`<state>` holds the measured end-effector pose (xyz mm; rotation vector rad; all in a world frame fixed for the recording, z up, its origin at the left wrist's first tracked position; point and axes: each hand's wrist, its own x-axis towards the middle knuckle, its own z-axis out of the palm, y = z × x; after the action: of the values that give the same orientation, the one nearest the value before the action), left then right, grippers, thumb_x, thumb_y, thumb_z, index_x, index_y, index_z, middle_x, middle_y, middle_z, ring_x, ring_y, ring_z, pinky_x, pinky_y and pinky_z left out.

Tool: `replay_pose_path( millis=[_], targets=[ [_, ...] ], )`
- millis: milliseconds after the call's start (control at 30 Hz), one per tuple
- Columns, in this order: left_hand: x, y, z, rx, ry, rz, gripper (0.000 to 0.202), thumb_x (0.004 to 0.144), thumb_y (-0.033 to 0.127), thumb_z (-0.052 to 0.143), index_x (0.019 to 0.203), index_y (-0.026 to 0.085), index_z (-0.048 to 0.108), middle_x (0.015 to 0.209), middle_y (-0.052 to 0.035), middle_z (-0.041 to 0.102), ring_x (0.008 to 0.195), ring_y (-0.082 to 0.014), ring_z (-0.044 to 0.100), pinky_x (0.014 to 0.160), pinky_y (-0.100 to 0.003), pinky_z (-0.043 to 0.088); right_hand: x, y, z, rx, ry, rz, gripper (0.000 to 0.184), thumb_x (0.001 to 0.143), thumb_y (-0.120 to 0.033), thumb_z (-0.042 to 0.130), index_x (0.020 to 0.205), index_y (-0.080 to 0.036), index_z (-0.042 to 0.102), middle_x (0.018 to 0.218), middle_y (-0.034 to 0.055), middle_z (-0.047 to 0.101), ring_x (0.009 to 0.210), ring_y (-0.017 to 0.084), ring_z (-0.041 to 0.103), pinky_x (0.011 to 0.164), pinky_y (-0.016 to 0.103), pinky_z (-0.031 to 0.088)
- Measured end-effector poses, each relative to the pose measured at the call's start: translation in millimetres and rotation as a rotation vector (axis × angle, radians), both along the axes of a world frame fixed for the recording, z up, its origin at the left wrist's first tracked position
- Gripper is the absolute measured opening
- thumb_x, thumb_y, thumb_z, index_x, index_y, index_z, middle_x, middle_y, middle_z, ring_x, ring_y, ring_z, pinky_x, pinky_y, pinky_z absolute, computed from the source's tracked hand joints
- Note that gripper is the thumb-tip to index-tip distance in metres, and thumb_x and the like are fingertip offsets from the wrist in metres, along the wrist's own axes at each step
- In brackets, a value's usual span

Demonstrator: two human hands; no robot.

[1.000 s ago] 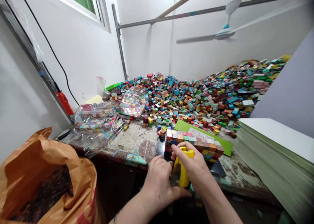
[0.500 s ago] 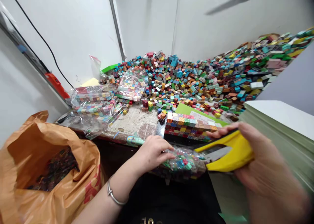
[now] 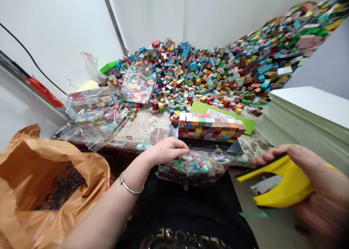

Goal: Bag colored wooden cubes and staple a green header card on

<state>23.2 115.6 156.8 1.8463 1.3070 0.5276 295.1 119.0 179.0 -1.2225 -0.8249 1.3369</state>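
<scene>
Right hand point(image 3: 313, 180) clamped round yellow hand tool point(image 3: 289, 191), held out at right, thumb on top. Left hand point(image 3: 171, 149) palm down, fingertips at clear bag point(image 3: 203, 165) of colorful bits; I cannot tell whether they pinch. Orange sack point(image 3: 79, 151) lower left, dark pieces point(image 3: 64, 189) inside. Beyond: stacked block row point(image 3: 209, 129), clear packets point(image 3: 95, 105) of blocks, loose block heap point(image 3: 207, 72).

Bright, even white light fills my remote feed, its source out of view. Glare streaks the plastic-wrapped packs point(image 3: 94, 112) at nine o'clock and glints off the clear packet point(image 3: 200, 165) at five; shadow darkens the inside of the orange sack point(image 3: 68, 151) at eight. I see the right hand point(image 3: 323, 191) blurred at four, the block pile point(image 3: 207, 72) smeared and stretched toward two.
</scene>
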Motion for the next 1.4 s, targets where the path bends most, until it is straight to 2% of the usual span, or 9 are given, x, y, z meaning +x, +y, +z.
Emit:
replay_pose_path(
  millis=[167, 267, 433, 533, 667, 800, 1000, 1233, 1400],
  targets=[
    [-0.4, 1.5, -2.3, -0.136, -0.108, 0.065, 0.024, 0.08, 0.032, 0.05, 0.079, 0.012, 0.064, 0.065, 0.0013, 0.055, 0.06, -0.0085, 0.045, 0.055, -0.019, 0.035, 14.0, 0.8, -17.9, -0.093, -0.003, 0.008, 0.028, 0.059, -0.043, 0.073, 0.071, -0.021, 0.06, 0.072, 0.0056, 0.058, 0.063, 0.019, 0.059, 0.051, 0.029, 0.053],
    [-0.4, 1.1, -2.8, -0.144, -0.115, 0.066, 0.024, 0.079, 0.033, 0.051, 0.078, 0.012, 0.063, 0.066, 0.0009, 0.055, 0.061, -0.0087, 0.046, 0.057, -0.019, 0.036, 19.7, -0.8, -26.5, -0.146, -0.141, 0.057, 0.037, 0.052, -0.046, 0.076, 0.076, -0.023, 0.06, 0.07, 0.0056, 0.06, 0.057, 0.02, 0.058, 0.043, 0.028, 0.049],
    [-3.0, -4.5, 4.5, -0.104, -0.188, 0.137, 0.024, 0.078, 0.035, 0.056, 0.082, 0.012, 0.063, 0.075, -0.0021, 0.06, 0.069, -0.0114, 0.053, 0.063, -0.021, 0.042, 13.7, -8.6, -39.1, -0.087, -0.467, 0.23, 0.058, 0.052, -0.053, 0.074, 0.101, -0.025, 0.063, 0.089, 0.0085, 0.065, 0.07, 0.023, 0.061, 0.046, 0.025, 0.049],
    [-11.3, -12.5, 5.4, -0.028, -0.208, 0.209, 0.026, 0.077, 0.036, 0.06, 0.091, 0.014, 0.063, 0.091, -0.0047, 0.062, 0.086, -0.0161, 0.057, 0.077, -0.027, 0.045, 3.7, -11.2, -47.1, -0.033, -0.52, 0.305, 0.066, 0.056, -0.051, 0.072, 0.116, -0.028, 0.057, 0.102, 0.0082, 0.063, 0.067, 0.021, 0.062, 0.051, 0.027, 0.051],
    [-28.2, -30.2, -15.1, 0.048, -0.331, 0.284, 0.055, 0.068, 0.028, 0.07, 0.118, 0.02, 0.049, 0.122, -0.0068, 0.052, 0.117, -0.021, 0.045, 0.102, -0.035, 0.033, -4.5, -8.7, -54.9, 0.061, -0.545, 0.342, 0.068, 0.062, -0.049, 0.07, 0.124, -0.031, 0.049, 0.12, 0.006, 0.055, 0.076, 0.019, 0.062, 0.061, 0.026, 0.052],
    [-35.0, -49.8, -47.4, 0.003, -0.476, 0.419, 0.088, 0.06, 0.023, 0.077, 0.134, 0.024, 0.029, 0.138, -0.0089, 0.035, 0.126, -0.0229, 0.035, 0.104, -0.035, 0.031, -6.8, -6.0, -55.0, 0.035, -0.546, 0.362, 0.06, 0.063, -0.051, 0.068, 0.118, -0.03, 0.052, 0.11, 0.0043, 0.059, 0.078, 0.019, 0.061, 0.056, 0.023, 0.05],
    [-21.8, -59.0, -68.9, 0.001, -0.566, 0.459, 0.051, 0.07, 0.025, 0.069, 0.116, 0.016, 0.047, 0.112, -0.0067, 0.057, 0.104, -0.02, 0.052, 0.093, -0.033, 0.039, -13.4, -8.8, -52.4, -0.033, -0.598, 0.353, 0.039, 0.065, -0.053, 0.064, 0.09, -0.022, 0.061, 0.063, 0.0003, 0.057, 0.055, 0.016, 0.052, 0.041, 0.022, 0.041],
    [-19.0, -71.7, -72.2, 0.058, -0.584, 0.557, 0.034, 0.07, 0.029, 0.07, 0.097, 0.017, 0.053, 0.089, -0.0011, 0.059, 0.082, -0.0144, 0.053, 0.076, -0.024, 0.041, -5.4, -17.3, -56.4, 0.03, -0.685, 0.444, 0.033, 0.068, -0.053, 0.06, 0.079, -0.022, 0.058, 0.063, 0.0002, 0.058, 0.051, 0.014, 0.05, 0.042, 0.02, 0.039],
    [-31.1, -89.4, -61.0, 0.138, -0.606, 0.658, 0.029, 0.072, 0.031, 0.067, 0.096, 0.017, 0.056, 0.088, -0.0015, 0.059, 0.08, -0.015, 0.052, 0.072, -0.023, 0.041, -16.9, -26.4, -37.5, 0.057, -0.663, 0.523, 0.035, 0.071, -0.056, 0.055, 0.08, -0.022, 0.056, 0.06, -0.0009, 0.056, 0.052, 0.014, 0.052, 0.046, 0.02, 0.042]
  ],
)
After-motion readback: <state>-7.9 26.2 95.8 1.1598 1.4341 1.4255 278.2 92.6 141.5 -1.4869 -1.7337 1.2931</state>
